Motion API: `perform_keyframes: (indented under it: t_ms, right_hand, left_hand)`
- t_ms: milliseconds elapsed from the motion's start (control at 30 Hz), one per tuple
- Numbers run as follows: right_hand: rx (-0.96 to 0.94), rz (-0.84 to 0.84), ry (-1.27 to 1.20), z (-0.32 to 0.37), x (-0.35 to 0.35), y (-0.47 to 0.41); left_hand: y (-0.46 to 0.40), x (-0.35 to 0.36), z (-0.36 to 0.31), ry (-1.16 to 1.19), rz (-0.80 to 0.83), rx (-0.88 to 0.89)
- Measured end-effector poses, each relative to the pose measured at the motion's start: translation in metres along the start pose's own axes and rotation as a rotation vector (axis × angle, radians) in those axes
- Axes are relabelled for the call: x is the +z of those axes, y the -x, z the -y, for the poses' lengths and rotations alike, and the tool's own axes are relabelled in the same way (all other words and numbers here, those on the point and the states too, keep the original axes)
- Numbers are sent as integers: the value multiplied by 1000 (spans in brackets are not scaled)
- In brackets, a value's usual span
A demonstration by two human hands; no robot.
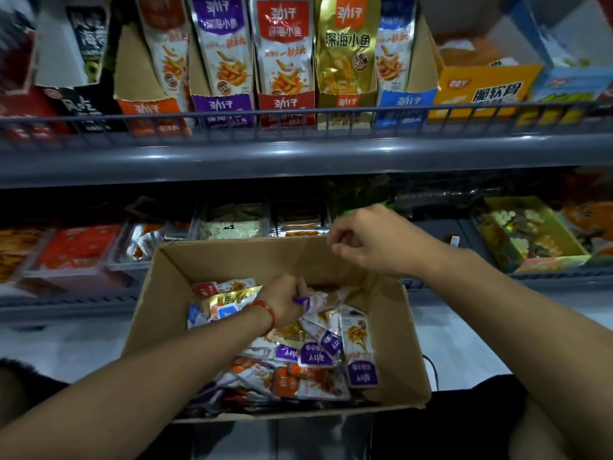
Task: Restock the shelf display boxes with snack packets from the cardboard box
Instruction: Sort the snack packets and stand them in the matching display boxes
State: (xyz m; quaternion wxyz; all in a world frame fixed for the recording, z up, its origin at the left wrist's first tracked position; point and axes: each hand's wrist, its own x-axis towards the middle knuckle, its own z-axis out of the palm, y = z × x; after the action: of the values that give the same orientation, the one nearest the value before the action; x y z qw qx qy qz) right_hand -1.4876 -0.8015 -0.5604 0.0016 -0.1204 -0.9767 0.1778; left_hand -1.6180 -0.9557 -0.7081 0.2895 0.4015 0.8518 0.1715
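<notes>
A cardboard box (166, 313) sits in front of me, holding several loose snack packets (318, 356) in purple, orange, gold and blue. My left hand (285, 302) reaches down into the box and grips a purple packet (306, 302) near the pile's top. My right hand (368, 240) hovers over the box's far right corner with its fingers loosely curled and nothing in them. On the upper shelf stand the display boxes: orange (149, 109), purple (222, 106), red (287, 102), gold (346, 101) and blue (406, 101), each with packets upright inside.
A grey wire rail (298, 114) runs along the upper shelf's front edge. A yellow box (481, 84) stands right of the blue one, dark boxes (79, 104) at the left. The lower shelf behind the cardboard box holds trays of other snacks (229, 224).
</notes>
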Motion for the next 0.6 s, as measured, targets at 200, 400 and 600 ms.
perform_keyframes:
  t_ms: [200, 400, 600]
  right_hand:
    - [-6, 140, 20, 18, 21, -5]
    - [110, 33, -431, 30, 23, -5]
    - [348, -108, -1058, 52, 14, 2]
  left_hand:
    - [40, -89, -14, 326, 49, 202]
    - [74, -127, -24, 756, -114, 178]
    - [91, -120, -28, 996, 32, 45]
